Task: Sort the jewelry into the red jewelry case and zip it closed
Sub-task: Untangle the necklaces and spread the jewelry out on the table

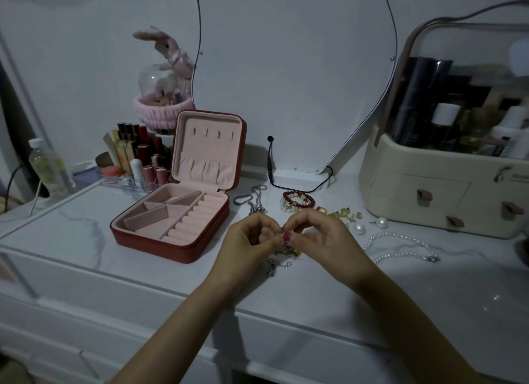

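The red jewelry case (160, 242) lies open on the white dresser top, its pink-lined lid upright and its compartments bare. To its right, my left hand (252, 240) and my right hand (323, 237) meet just above the table. Both pinch a thin chain with charms (283, 250) that dangles down between them. Behind my hands lie a steel chain (253, 199), red and white bead bracelets (296, 202), gold earrings (343, 213) and two pearl studs (369, 225). A pearl necklace (400, 247) lies to the right.
A cream cosmetics organiser (443, 189) with drawers stands at the right. A mirror (294, 68) with a black cable rises behind. Lipsticks in a clear tray (134, 160), a plastic bottle (47, 166) and a rabbit ornament (169, 77) crowd the back left.
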